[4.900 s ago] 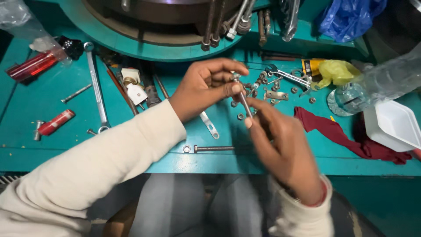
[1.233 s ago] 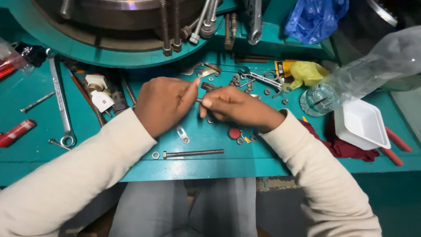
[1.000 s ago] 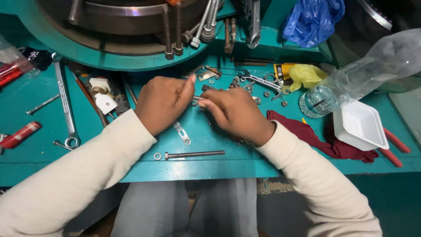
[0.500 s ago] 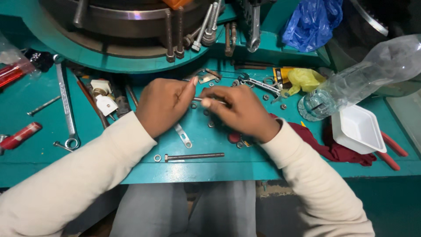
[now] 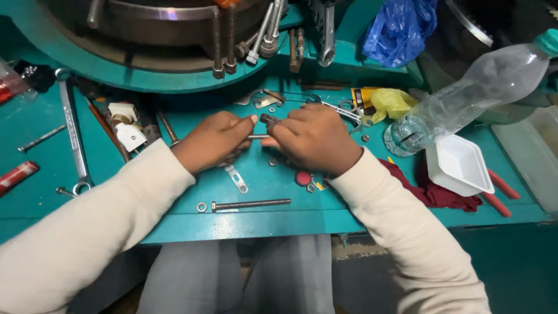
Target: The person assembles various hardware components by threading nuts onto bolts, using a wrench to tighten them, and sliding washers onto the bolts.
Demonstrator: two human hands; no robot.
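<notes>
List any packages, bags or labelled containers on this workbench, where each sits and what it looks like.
Blue plastic bag: crumpled, back ledge at right.
Yellow bag: small, crumpled, left of the bottle.
Clear plastic bottle: lying tilted, teal cap, far right.
White tray: shallow, rectangular, beside the dark red cloth.

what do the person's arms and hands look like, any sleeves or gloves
Both arms are covered by long cream-coloured sleeves, left sleeve and right sleeve, of soft, slightly loose fabric that ends at the wrists. The left hand and right hand are bare, with no gloves. No rings or watch are visible.
</notes>
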